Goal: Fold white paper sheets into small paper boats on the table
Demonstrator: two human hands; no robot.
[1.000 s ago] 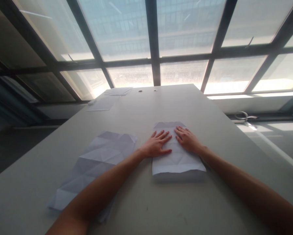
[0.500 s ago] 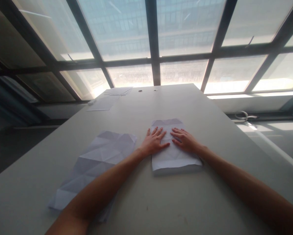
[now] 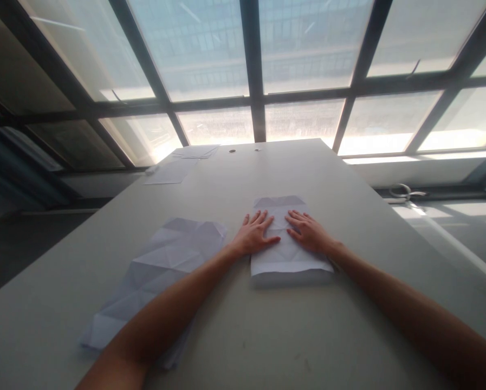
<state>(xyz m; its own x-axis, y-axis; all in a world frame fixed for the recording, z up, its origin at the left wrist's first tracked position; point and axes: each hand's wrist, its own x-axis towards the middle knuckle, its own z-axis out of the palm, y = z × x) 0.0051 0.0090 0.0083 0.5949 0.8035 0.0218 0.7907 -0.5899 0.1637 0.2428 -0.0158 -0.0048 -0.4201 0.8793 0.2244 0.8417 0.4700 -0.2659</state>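
left hand (image 3: 254,236) flat, fingers spread, grip released, pressing folded paper (image 3: 287,254) | right hand (image 3: 310,233) flat beside it, grip released, same sheet | paper mid-worktop (image 3: 267,336), its middle hidden under both palms | creased sheet (image 3: 161,271) near left edge, near corner covered by forearm
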